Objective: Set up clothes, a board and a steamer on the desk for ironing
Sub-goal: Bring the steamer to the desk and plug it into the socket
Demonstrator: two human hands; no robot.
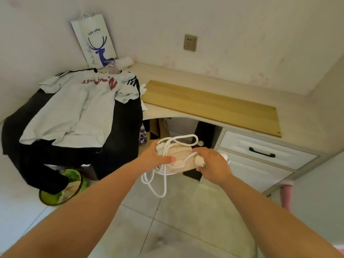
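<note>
I hold the steamer (178,157) in front of me, above the floor and short of the desk (290,116). My left hand (154,157) cups its left end with the thumb laid across the top. My right hand (212,164) is curled around the handle end. Its long axis runs left to right between my hands, and the white cord (160,183) is tangled over it, with loops hanging down below.

The desk edge lies just ahead and to the right, nearer my right hand. On it the wooden board (210,107) already lies flat, its length running away to the right. I judge the steamer should go forward and right, clear of the board. To the left, the clothes (74,112) are piled, a grey T-shirt over dark fabric. On the wall beyond is a socket (190,42), and a paper bag (94,41) leans in the corner.
</note>
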